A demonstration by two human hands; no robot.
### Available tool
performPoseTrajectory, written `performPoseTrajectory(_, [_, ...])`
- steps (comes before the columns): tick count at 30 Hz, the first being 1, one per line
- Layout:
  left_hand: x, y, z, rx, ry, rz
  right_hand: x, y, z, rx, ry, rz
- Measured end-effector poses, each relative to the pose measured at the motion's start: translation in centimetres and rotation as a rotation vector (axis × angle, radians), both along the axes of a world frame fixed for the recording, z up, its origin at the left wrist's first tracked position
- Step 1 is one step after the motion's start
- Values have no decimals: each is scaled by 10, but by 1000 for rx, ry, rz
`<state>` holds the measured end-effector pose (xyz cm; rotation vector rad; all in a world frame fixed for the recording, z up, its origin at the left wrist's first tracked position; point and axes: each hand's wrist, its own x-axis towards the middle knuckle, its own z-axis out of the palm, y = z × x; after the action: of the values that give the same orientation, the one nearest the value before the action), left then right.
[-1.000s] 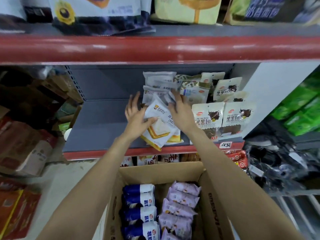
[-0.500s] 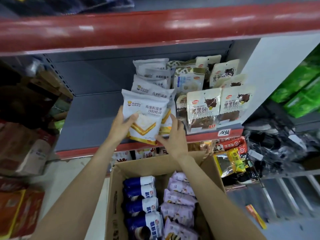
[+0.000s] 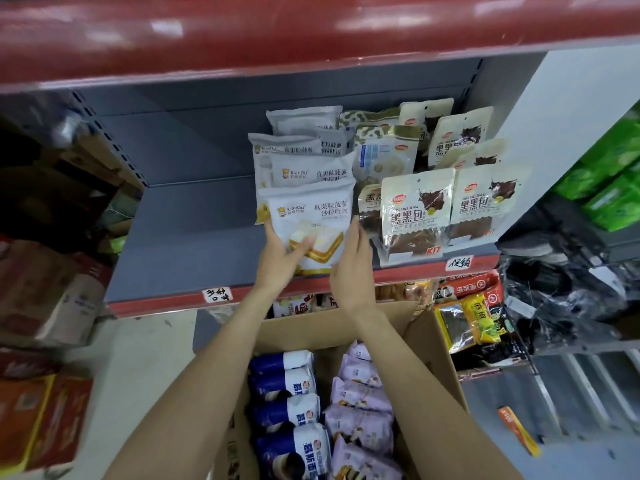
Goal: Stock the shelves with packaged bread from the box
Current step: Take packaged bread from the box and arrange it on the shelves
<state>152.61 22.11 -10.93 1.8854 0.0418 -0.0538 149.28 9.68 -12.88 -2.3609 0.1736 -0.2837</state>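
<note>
A white sandwich-bread packet (image 3: 311, 216) stands at the front of a row of like packets on the grey shelf (image 3: 194, 237). My left hand (image 3: 280, 258) grips its lower left corner, thumb across the front. My right hand (image 3: 353, 268) lies flat against its right edge with straight fingers. Below, the open cardboard box (image 3: 294, 327) holds a column of blue-and-white bread packets (image 3: 287, 407) and a column of pale purple ones (image 3: 360, 410).
Brown-and-cream bread packs (image 3: 415, 216) fill the shelf's right side. The shelf's left half is bare grey metal. A red shelf lip (image 3: 277, 29) overhangs above. Cartons (image 3: 45, 299) stand at the left, snack bags (image 3: 471, 317) on the lower shelf at right.
The packet went from lying tilted to standing upright at the front of the row. My right hand moved from under it to its right edge. The view tipped downward.
</note>
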Motion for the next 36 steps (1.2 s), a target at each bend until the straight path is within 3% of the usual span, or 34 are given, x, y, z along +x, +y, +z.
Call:
performPoseTrajectory(5, [-11,-7,-4,34,19,-28,-40,2,-7,-51,-13,25])
performPoseTrajectory(9, [-36,-9,1,65,-30,150,-67,2,-5,-61,-86,34])
performPoseTrajectory(15, [-108,9,-15,131,-282,265,-127,-19,-20,-87,-124,121])
performPoseTrajectory(19, [-158,32,-55,370,-426,180,-172,-38,-71,-163,-19,212])
performPoseTrajectory(22, [-190,48,-104,571,-291,24,-198,-51,-119,-181,177,330])
performPoseTrajectory(24, [-206,54,-142,705,-107,-111,-209,-58,-151,-196,291,370])
performPoseTrajectory(28, [-226,60,-216,860,251,-314,-219,-72,-205,-236,454,293])
performPoseTrajectory(33, [-239,50,-271,902,449,-397,-229,-80,-262,-271,660,351])
performPoseTrajectory(36, [-257,46,-288,915,457,-435,-247,-70,-279,-346,729,470])
